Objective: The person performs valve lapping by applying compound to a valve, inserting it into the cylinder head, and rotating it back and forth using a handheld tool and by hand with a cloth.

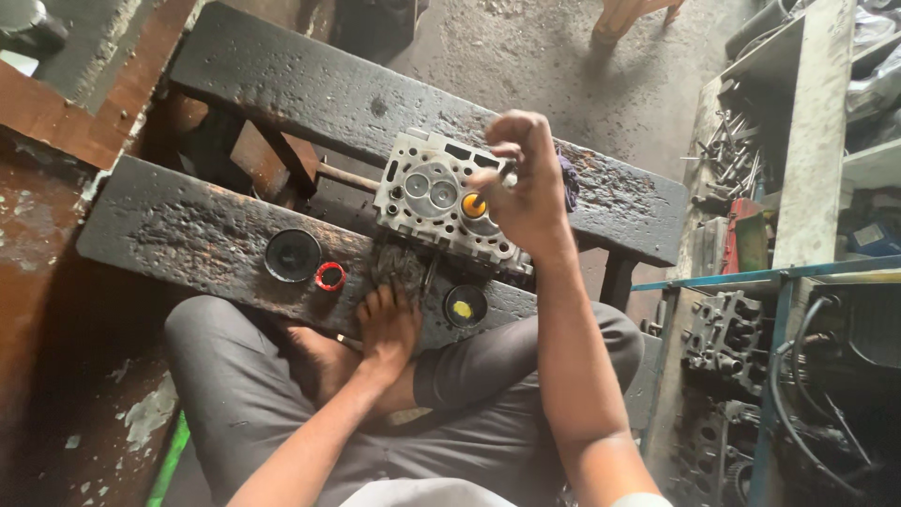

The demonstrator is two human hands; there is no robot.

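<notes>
A grey metal cylinder head [434,195] lies across two greasy black beams. My right hand [527,180] is raised over its right part and pinches a thin stick-like tool [490,188] that ends in an orange-yellow tip [474,206] set on one round valve seat. My left hand [389,324] rests palm down on the near beam [188,235], just below the head, holding nothing. I sit cross-legged in grey trousers behind the beam.
On the near beam sit a black round lid [292,254], a small red ring [330,276] and a black tin with yellow paste [465,306]. At the right stand a rack with bolts [737,160] and more engine parts [723,333]. A blue rag [568,180] lies behind my right hand.
</notes>
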